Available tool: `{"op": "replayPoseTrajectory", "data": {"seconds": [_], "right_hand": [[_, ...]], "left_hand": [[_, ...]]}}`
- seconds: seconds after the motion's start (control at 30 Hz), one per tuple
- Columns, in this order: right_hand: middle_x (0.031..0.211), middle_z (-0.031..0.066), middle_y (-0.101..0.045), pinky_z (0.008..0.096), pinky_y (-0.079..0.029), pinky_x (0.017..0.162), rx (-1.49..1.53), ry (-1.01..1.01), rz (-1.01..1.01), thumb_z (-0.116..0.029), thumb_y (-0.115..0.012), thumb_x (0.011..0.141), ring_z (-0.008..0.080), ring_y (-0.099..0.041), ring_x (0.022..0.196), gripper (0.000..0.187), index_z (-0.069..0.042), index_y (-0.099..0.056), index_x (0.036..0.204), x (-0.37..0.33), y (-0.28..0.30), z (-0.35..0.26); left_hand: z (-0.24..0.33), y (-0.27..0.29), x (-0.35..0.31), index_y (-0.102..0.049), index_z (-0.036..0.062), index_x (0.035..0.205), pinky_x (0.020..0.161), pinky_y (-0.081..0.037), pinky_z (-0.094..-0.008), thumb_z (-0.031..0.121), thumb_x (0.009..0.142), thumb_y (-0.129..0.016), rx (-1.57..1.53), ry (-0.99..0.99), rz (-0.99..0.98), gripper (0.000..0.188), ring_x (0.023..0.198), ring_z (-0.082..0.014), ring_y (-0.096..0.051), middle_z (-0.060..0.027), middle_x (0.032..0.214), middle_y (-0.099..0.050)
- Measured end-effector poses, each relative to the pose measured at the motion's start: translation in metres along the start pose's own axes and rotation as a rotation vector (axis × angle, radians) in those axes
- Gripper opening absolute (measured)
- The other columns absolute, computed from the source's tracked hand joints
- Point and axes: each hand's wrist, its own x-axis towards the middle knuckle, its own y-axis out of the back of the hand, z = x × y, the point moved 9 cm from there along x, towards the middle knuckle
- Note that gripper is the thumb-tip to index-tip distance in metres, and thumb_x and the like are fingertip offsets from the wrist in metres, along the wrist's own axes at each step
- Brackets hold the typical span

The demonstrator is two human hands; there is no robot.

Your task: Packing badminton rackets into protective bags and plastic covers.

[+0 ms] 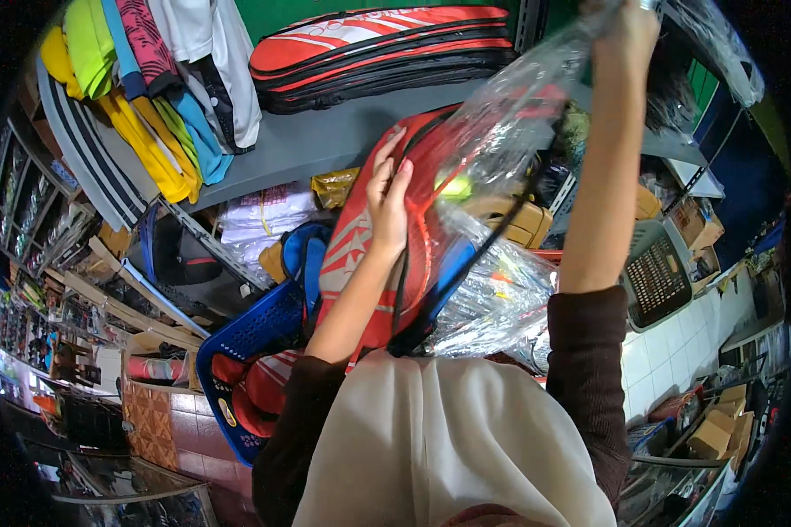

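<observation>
The left grip lies flat along the red bag, fingers stretched toward the far side and loosely spread, the thumb apart on the right; it presses on the bag without closing around it. Its wrist runs straight on from the forearm, which slants from near left toward the far middle. The right grip is raised at the far right, partly cut off by the edge of the view, its fingers closed on the clear plastic. That arm reaches almost straight out, the dark sleeve ending near the elbow. The plastic is drawn taut from the right grip down to the bag's right side, where a black strap slants across. The bag leans upright, its near end by the blue basket. Beyond is a grey shelf with stacked racket bags; clothes hang far left.
</observation>
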Motion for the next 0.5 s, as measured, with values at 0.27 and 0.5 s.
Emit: {"op": "replayPoseTrajectory", "data": {"seconds": [0.27, 0.5], "right_hand": [[0.072, -0.0019, -0.049, 0.0257, -0.038, 0.053, 0.018, -0.012, -0.231, -0.03, -0.05, 0.095, 0.0081, -0.045, 0.061, 0.026, -0.005, -0.054, 0.098, -0.078, -0.084, 0.061], [0.097, 0.0103, -0.06, 0.0306, -0.045, 0.067, -0.206, -0.14, -0.51, -0.04, -0.055, 0.09, 0.0238, -0.059, 0.082, 0.049, -0.004, -0.049, 0.122, -0.093, -0.098, 0.125]], "left_hand": [[0.007, 0.023, 0.017, -0.048, -0.0031, 0.127, 0.105, -0.031, -0.0338, 0.021, 0.094, -0.043, -0.106, -0.061, 0.237, 0.041, 0.121, -0.0212, -0.044, -0.011, 0.131, -0.049], [-0.007, 0.063, 0.005, -0.05, -0.0026, 0.125, 0.106, -0.027, -0.0327, 0.02, 0.094, -0.042, -0.216, -0.022, 0.42, 0.039, 0.123, -0.0197, -0.042, -0.0094, 0.131, -0.048]]}}
